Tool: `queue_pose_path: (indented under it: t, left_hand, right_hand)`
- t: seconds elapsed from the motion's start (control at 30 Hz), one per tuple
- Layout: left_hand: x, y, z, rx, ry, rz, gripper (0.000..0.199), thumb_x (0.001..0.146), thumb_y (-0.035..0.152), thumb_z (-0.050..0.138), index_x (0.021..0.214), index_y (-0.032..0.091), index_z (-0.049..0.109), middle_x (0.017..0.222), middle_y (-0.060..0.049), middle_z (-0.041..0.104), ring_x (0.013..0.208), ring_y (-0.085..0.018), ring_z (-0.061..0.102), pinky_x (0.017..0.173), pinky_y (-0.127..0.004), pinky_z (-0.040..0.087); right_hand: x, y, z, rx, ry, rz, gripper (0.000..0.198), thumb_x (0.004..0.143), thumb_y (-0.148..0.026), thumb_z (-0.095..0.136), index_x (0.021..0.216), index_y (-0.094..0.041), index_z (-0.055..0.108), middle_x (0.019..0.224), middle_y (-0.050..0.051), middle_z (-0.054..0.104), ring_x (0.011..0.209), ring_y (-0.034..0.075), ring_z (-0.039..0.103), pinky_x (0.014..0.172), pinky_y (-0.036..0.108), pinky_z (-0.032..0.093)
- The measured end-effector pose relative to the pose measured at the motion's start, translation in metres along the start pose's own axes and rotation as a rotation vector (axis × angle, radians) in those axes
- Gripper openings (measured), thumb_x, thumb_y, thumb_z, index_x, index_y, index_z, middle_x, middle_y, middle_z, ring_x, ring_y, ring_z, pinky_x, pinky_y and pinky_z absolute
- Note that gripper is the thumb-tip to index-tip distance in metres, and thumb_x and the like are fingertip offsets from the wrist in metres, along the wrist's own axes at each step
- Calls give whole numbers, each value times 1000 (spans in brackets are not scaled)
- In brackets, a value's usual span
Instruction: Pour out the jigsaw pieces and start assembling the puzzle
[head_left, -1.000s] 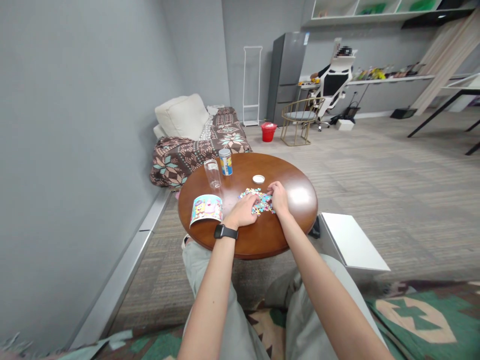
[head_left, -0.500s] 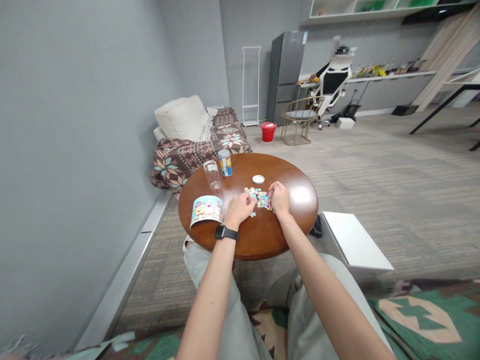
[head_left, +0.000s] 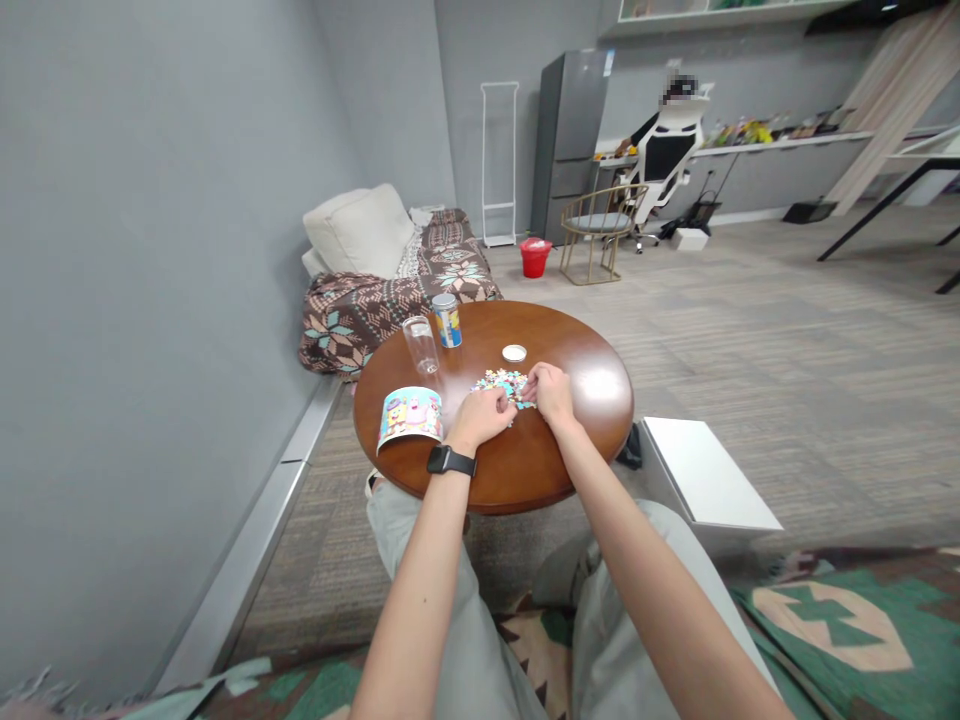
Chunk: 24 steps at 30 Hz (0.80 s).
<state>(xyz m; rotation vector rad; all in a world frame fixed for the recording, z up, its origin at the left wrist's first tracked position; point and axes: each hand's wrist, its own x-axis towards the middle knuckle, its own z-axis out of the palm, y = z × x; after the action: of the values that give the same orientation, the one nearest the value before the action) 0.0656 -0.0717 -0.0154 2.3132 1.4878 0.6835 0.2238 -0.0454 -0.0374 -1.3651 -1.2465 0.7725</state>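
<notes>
- Handling small multicolour jigsaw pieces (head_left: 501,379) on round glossy brown wooden tabletop (head_left: 525,470), prob. spreading or sorting.
- Resting w/ L hand (head_left: 484,415) at near-left edge, R hand (head_left: 551,392) at right edge, fingers curled; can't tell if grip holding any pc.
- Prob. calls for light fingertip work next, clear of round white lid (head_left: 514,353) just beyond.

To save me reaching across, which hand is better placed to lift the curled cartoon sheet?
Probably the left hand: it is nearer the curled cartoon sheet, while the right hand is at the right edge of the jigsaw pieces.
</notes>
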Motion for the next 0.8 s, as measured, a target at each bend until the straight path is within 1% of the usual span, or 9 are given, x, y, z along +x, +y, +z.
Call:
queue_pose_path:
  t: [0.07, 0.13, 0.23, 0.3, 0.37, 0.43, 0.5, 0.67, 0.8]
  left_hand:
    - [0, 1, -2, -24, 18, 1, 15, 83, 23, 58, 68, 20, 60, 69, -1, 68, 65, -15, 56, 62, -27, 34]
    - [-1, 3, -4, -28, 68, -18, 15, 85, 24, 57, 72, 20, 64, 72, -1, 69, 66, -15, 57, 63, -26, 34]
    - [-1, 5, -9, 41, 159, -114, 36, 94, 31, 48, 67, 18, 67, 69, -6, 70, 64, -16, 58, 63, -29, 32]
    - [-2, 7, -11, 104, 145, -181, 51, 98, 36, 42, 60, 17, 68, 64, -10, 69, 62, -17, 58, 62, -31, 29]
    - [-2, 8, -12, 145, 78, -184, 56, 99, 39, 42, 55, 17, 68, 61, -12, 68, 60, -19, 59, 61, -32, 28]
    - [-2, 9, -11, 171, 23, -139, 54, 97, 39, 45, 55, 17, 69, 61, -12, 68, 61, -19, 59, 61, -33, 27]
    - [-2, 10, -10, 185, 10, -96, 51, 96, 38, 47, 55, 17, 69, 61, -12, 69, 61, -19, 59, 61, -33, 27]
    - [-2, 8, -7, 149, 80, -65, 43, 92, 33, 52, 53, 18, 62, 59, -8, 67, 59, -18, 56, 62, -32, 27]
    - [-2, 3, -5, 60, 171, 3, 39, 87, 26, 54, 50, 18, 54, 54, -3, 61, 54, -14, 49, 61, -29, 29]
  right_hand:
    - [0, 0, 0, 24, 17, -3, 22, 76, -25, 38, 60, -24, 51, 53, 0, 65, 50, 18, 64, 56, 27, 48]
    - [-1, -1, 0, 63, 33, -11, 21, 76, -25, 38, 60, -24, 51, 52, -1, 64, 50, 17, 64, 53, 26, 47]
    - [-2, -3, 0, 118, 40, -11, 19, 76, -25, 38, 60, -24, 49, 51, -1, 62, 48, 17, 63, 48, 24, 44]
    - [-3, -4, 0, 129, 25, -1, 19, 76, -25, 38, 60, -24, 49, 49, -2, 61, 44, 17, 61, 44, 24, 41]
    - [-3, -4, 0, 126, 14, 2, 20, 76, -25, 38, 60, -24, 49, 47, -2, 59, 40, 16, 58, 42, 24, 40]
    - [-4, -5, 0, 116, 19, -3, 20, 76, -24, 37, 60, -24, 48, 45, -3, 57, 37, 16, 55, 42, 25, 39]
    - [-5, -6, -1, 104, 32, -4, 20, 77, -23, 37, 59, -24, 47, 45, -3, 57, 36, 16, 54, 43, 26, 38]
    - [-9, -13, -3, 32, 94, 41, 23, 80, -21, 36, 59, -25, 45, 44, -2, 54, 36, 17, 54, 44, 27, 37]
    - [-13, -21, -2, -138, 132, 83, 30, 85, -20, 35, 56, -26, 40, 42, -1, 51, 36, 18, 51, 49, 30, 40]
